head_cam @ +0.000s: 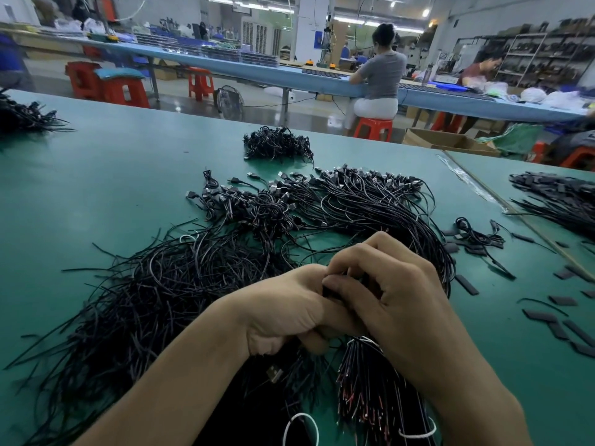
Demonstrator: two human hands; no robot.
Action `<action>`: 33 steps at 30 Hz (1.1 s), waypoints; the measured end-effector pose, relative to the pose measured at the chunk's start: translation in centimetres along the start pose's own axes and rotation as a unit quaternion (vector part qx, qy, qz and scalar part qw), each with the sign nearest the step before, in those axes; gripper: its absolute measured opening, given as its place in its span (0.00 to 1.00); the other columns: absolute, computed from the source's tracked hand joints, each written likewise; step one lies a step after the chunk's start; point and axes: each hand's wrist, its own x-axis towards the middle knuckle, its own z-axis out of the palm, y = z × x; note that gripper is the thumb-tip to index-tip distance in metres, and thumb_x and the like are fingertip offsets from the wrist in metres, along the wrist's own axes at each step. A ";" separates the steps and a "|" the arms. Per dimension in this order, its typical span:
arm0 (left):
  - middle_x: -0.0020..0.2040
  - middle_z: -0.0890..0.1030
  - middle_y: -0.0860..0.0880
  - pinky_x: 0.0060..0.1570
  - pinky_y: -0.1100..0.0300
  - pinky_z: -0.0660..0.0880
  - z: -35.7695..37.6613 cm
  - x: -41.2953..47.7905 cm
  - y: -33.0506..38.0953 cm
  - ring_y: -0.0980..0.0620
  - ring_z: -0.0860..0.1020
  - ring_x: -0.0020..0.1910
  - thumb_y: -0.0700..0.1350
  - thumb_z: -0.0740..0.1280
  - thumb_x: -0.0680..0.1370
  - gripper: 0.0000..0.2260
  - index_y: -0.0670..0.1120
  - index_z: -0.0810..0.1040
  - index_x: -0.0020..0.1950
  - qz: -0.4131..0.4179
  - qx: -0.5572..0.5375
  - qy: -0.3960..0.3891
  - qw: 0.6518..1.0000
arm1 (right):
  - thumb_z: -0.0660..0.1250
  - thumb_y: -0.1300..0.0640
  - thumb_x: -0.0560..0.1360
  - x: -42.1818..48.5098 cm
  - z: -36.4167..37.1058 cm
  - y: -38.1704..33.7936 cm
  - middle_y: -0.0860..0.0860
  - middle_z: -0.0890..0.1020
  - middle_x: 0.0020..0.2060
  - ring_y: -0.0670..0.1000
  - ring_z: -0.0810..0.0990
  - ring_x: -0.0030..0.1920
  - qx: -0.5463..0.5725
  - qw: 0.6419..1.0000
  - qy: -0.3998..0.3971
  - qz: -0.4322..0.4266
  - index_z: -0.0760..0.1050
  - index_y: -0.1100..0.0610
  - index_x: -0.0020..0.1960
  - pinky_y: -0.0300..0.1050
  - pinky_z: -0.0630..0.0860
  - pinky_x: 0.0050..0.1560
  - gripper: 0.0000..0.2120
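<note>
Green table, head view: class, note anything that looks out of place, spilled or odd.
Small flat black pieces lie scattered loose over the green table to the right of the right hand, unlike the heaped black cables. A crumpled clear plastic strip lies along the table joint. Nothing looks damaged.

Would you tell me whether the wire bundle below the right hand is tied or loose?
Tied, apparently: a white band wraps the wire bundle near the lower edge, its strands packed together.

Matt black plastic-sheathed cables point(354, 201), smooth green tabletop point(112, 162)
</note>
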 end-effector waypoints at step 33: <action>0.34 0.68 0.54 0.31 0.42 0.68 2.5 1.6 -0.8 0.47 0.64 0.32 0.58 0.58 0.81 0.09 0.59 0.70 0.42 0.345 -0.018 0.222 0.912 | 0.71 0.51 0.75 0.4 -0.8 -2.5 0.44 0.83 0.29 0.38 0.78 0.26 0.216 0.953 0.104 0.185 0.81 0.51 0.39 0.29 0.71 0.28 0.07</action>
